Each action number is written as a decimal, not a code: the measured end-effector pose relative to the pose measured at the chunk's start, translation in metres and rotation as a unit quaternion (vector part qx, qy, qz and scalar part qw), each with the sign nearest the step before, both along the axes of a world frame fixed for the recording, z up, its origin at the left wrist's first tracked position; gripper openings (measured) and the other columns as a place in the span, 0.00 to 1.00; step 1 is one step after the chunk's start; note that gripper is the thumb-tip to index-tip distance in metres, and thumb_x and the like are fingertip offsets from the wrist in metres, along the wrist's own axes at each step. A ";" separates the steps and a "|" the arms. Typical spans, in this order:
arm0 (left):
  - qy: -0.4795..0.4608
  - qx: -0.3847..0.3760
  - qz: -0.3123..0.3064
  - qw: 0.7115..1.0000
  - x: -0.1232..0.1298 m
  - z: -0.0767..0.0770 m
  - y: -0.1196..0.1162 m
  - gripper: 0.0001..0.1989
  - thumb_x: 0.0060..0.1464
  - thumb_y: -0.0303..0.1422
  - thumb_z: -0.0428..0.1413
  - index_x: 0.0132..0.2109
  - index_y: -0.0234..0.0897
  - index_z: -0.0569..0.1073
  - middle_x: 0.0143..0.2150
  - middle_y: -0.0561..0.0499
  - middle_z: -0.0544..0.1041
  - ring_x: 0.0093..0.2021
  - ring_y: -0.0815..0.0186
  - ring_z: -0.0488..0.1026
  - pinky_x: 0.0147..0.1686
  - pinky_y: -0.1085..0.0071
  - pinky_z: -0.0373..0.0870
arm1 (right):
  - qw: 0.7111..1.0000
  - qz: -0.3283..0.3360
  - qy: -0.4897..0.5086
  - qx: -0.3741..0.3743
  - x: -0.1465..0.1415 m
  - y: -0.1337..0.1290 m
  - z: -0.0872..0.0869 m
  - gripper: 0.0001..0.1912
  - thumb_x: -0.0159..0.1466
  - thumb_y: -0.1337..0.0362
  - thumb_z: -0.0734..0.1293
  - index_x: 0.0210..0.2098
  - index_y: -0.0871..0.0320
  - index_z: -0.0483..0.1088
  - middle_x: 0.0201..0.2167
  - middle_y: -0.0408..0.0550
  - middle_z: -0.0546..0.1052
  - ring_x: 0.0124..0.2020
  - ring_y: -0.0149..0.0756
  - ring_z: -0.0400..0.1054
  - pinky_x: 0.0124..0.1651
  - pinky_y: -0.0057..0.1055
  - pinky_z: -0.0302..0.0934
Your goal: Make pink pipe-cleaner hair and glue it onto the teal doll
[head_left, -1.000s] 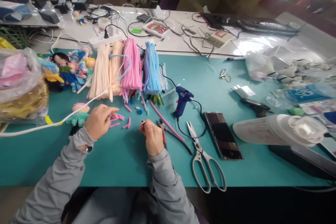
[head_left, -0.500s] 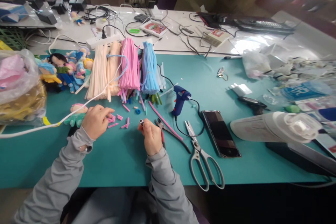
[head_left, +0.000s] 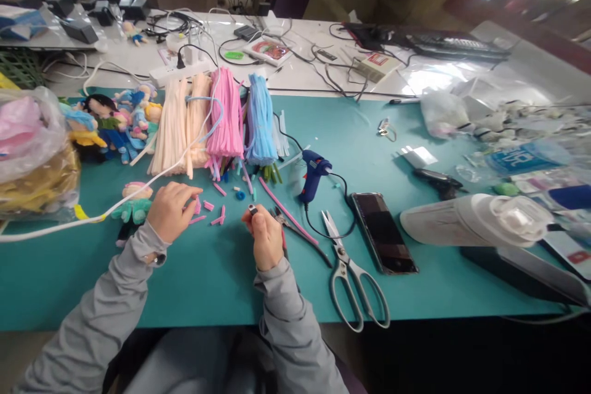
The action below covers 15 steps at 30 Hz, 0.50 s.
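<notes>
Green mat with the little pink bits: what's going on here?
A person sits at the mat, working barehanded. The left hand is at the short pink pieces; whether it holds one is hard to tell. The right hand grips a small metal-tipped object, mostly hidden. A blue glue gun and scissors lie to the right, unheld.
</notes>
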<state>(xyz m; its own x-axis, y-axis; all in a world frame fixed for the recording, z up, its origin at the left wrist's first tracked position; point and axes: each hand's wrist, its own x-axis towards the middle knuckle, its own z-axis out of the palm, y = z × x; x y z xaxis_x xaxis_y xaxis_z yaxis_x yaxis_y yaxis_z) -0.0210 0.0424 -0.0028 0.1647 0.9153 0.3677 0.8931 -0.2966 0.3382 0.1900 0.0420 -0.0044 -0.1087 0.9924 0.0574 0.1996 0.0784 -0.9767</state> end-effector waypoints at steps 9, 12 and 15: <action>0.049 -0.019 -0.102 0.993 0.033 -0.004 0.028 0.14 0.56 0.22 0.49 0.43 0.37 0.77 0.43 0.44 0.82 0.40 0.57 0.73 0.37 0.61 0.65 | 0.999 -0.027 0.029 -0.025 -0.005 0.004 -0.006 0.32 0.61 0.34 0.53 0.25 0.56 0.64 0.18 0.37 0.56 0.20 0.28 0.50 0.22 0.27 0.45; 0.039 -0.052 -0.095 0.993 0.039 -0.005 0.037 0.15 0.55 0.21 0.47 0.41 0.36 0.77 0.38 0.41 0.81 0.39 0.55 0.73 0.36 0.60 0.66 | 0.999 -0.022 0.024 -0.030 -0.006 0.004 -0.007 0.31 0.61 0.34 0.53 0.25 0.56 0.63 0.17 0.37 0.55 0.20 0.28 0.50 0.22 0.27 0.45; 0.019 -0.056 -0.085 0.995 0.038 -0.006 0.041 0.15 0.54 0.21 0.48 0.40 0.36 0.77 0.34 0.41 0.80 0.38 0.55 0.73 0.36 0.60 0.67 | 0.999 -0.019 0.021 -0.033 -0.006 0.005 -0.007 0.31 0.61 0.35 0.53 0.25 0.56 0.63 0.17 0.37 0.55 0.20 0.28 0.50 0.22 0.27 0.45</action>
<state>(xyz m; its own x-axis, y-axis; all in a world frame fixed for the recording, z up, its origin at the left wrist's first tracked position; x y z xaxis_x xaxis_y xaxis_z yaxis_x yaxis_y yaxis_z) 0.0174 0.0830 -0.0088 0.3332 0.9078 0.2546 0.8462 -0.4070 0.3440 0.1836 0.0470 -0.0112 -0.0699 0.9975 -0.0051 0.1607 0.0062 -0.9870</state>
